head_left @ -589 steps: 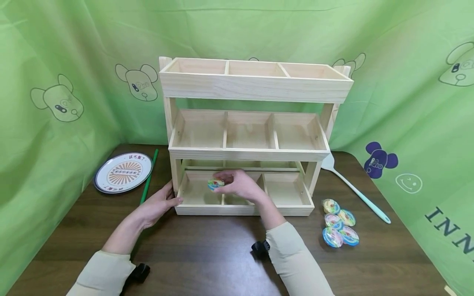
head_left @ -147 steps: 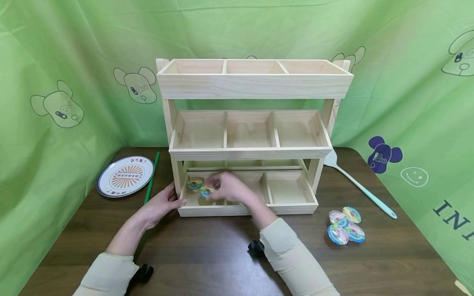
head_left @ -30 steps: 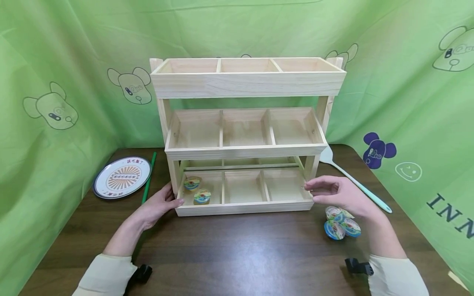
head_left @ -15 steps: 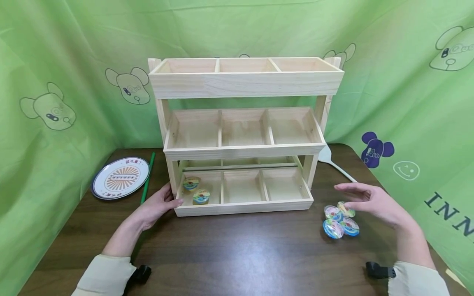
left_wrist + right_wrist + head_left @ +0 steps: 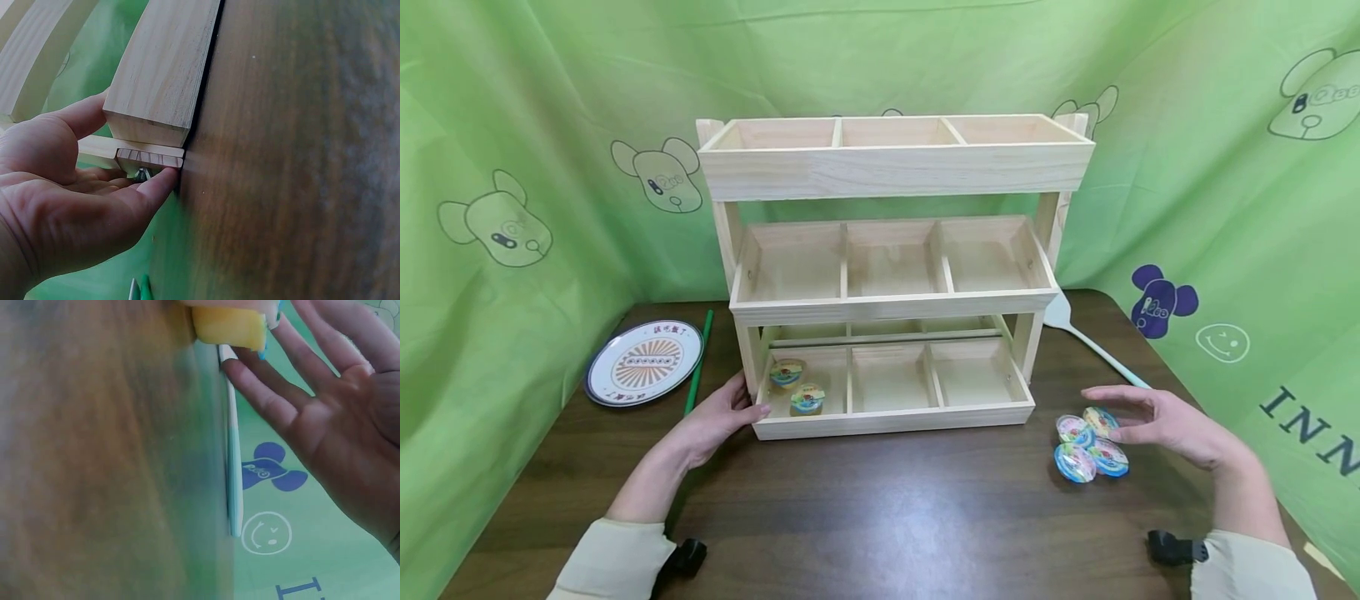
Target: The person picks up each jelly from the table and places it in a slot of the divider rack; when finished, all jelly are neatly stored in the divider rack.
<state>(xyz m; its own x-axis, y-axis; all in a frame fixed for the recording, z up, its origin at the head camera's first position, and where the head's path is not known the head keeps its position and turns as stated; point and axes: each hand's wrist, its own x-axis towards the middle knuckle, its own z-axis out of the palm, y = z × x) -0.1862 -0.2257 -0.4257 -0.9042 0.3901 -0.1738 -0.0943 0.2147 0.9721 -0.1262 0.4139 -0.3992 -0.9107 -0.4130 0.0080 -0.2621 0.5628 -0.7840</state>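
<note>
In the head view, a three-tier wooden shelf (image 5: 891, 312) stands on the table. My left hand (image 5: 718, 421) holds its lower left corner; in the left wrist view, the thumb lies against the tray's end and the fingers reach around the wooden leg (image 5: 150, 157). Two jelly cups (image 5: 807, 400) sit in the bottom tray's left compartment. At the right, my right hand (image 5: 1176, 425) reaches over a cluster of several jelly cups (image 5: 1075, 463). Its spread fingers and thumb are on either side of the yellow-lidded jelly cup (image 5: 1100, 420), not closed around it. In the right wrist view that yellow cup (image 5: 228, 326) is partly cut off.
A round white plate (image 5: 645, 363) and a green stick (image 5: 700, 362) lie left of the shelf. A pale-blue-handled spatula (image 5: 1105, 354) lies at the right, behind the right hand. Green printed cloth (image 5: 895, 58) surrounds the table.
Since the older frames, a second jelly cup has come into the left compartment. My right hand has moved from the shelf to the cups at the right and lowered. The left hand stays at the corner.
</note>
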